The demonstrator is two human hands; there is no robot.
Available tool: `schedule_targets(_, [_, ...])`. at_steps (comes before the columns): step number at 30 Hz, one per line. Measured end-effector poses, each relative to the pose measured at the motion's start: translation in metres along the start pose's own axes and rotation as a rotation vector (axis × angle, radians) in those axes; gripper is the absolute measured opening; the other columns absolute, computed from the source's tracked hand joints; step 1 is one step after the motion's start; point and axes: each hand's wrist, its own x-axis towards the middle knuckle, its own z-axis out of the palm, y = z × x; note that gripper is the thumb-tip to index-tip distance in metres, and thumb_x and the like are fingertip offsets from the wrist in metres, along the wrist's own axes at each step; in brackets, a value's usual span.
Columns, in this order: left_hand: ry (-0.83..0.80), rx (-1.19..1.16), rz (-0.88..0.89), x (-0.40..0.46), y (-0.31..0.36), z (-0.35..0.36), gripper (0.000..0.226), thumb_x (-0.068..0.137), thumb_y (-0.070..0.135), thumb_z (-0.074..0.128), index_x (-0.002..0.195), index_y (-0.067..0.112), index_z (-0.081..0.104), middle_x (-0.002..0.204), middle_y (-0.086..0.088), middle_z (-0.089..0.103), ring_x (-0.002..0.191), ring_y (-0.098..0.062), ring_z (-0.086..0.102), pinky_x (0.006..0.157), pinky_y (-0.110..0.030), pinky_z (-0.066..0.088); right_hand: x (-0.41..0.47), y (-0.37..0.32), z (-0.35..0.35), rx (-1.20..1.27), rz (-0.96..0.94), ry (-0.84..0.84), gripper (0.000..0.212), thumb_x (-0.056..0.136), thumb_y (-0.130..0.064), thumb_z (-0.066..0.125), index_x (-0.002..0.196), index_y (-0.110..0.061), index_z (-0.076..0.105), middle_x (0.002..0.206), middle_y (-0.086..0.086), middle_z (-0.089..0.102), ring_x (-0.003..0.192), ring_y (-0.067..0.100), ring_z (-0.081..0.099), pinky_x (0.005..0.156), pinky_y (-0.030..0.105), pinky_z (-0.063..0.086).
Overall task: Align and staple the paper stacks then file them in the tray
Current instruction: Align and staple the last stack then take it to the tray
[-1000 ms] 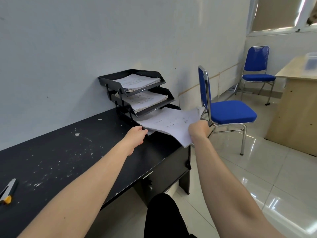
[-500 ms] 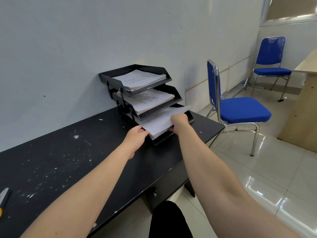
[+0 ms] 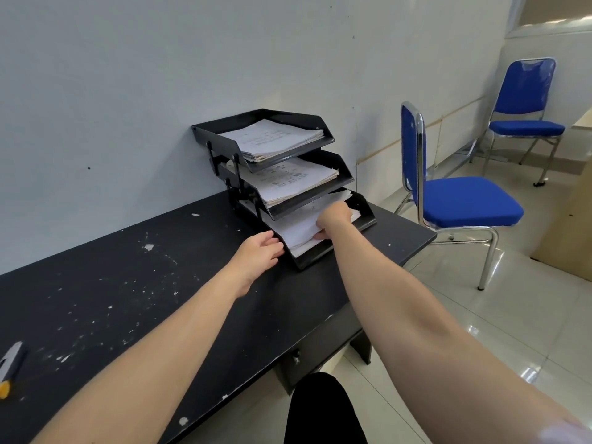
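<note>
The right hand (image 3: 333,219) is gripping the paper stack (image 3: 298,230) lying in the bottom tray (image 3: 365,216); the left hand (image 3: 259,251), fingers relaxed, is touching its corner on the paint-flecked black desk (image 3: 128,283) against a pale wall (image 3: 160,75).

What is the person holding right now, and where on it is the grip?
The right hand holds the paper stack by its near front edge, in the bottom tray. The left hand holds nothing; it rests open at that tray's near corner.

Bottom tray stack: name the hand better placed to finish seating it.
Right. The right hand already holds the paper stack inside the bottom tray; the left hand only rests at the tray's near corner.
</note>
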Motion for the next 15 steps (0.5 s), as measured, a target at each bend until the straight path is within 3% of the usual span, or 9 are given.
schedule_targets(2, [0.003,0.01,0.005,-0.001,0.0,-0.003,0.061,0.102,0.006,0.054,0.158,0.006,0.028,0.152,-0.01,0.047,0.128,-0.021,0.058,0.11,-0.036,0.047,0.007,0.0,0.004,-0.135,0.022,0.043,0.022,0.095,-0.006,0.057,0.117,-0.004,0.055,0.113,0.007,0.063,0.087,0.027,0.06,0.055,0.03,0.047])
schedule_targets(3, [0.003,0.018,0.007,-0.002,0.0,-0.005,0.061,0.102,0.007,0.055,0.158,0.006,0.028,0.152,-0.01,0.048,0.128,-0.021,0.058,0.11,-0.037,0.047,0.005,-0.002,0.003,-0.181,0.028,0.057,0.04,0.096,-0.01,0.057,0.134,0.001,0.049,0.12,0.012,0.06,0.098,0.03,0.061,0.065,0.034,0.049])
schedule_targets(5, [0.009,0.033,0.009,-0.004,0.001,-0.01,0.06,0.103,0.008,0.054,0.157,0.007,0.029,0.151,-0.009,0.048,0.128,-0.021,0.058,0.11,-0.036,0.047,-0.004,-0.003,0.002,-0.228,0.035,0.149,0.075,0.098,-0.014,0.059,0.157,0.003,0.015,0.148,0.017,0.046,0.124,0.032,0.057,0.088,0.04,0.053])
schedule_targets(7, [0.025,0.05,0.014,-0.01,0.002,-0.019,0.058,0.103,0.009,0.054,0.156,0.009,0.031,0.149,-0.007,0.05,0.126,-0.02,0.059,0.108,-0.035,0.048,-0.021,0.001,0.003,-0.256,0.026,0.254,0.091,0.097,-0.015,0.062,0.16,0.0,-0.002,0.158,0.019,0.029,0.136,0.035,0.047,0.101,0.044,0.051])
schedule_targets(11, [0.119,0.143,0.043,-0.031,0.006,-0.045,0.048,0.102,0.015,0.054,0.15,0.014,0.044,0.134,-0.001,0.059,0.116,-0.016,0.064,0.101,-0.033,0.053,-0.058,-0.003,0.013,-0.356,-0.169,0.287,0.061,0.095,-0.02,0.062,0.145,-0.004,0.031,0.15,0.018,0.033,0.138,0.038,0.039,0.103,0.046,0.046])
schedule_targets(15, [0.255,0.266,0.093,-0.067,0.015,-0.085,0.029,0.101,0.019,0.053,0.13,0.019,0.06,0.118,0.003,0.064,0.104,-0.013,0.067,0.098,-0.038,0.055,-0.11,-0.025,0.043,-0.302,-0.46,0.267,0.047,0.094,-0.021,0.057,0.135,0.0,0.043,0.143,0.022,0.043,0.131,0.044,0.045,0.101,0.046,0.044])
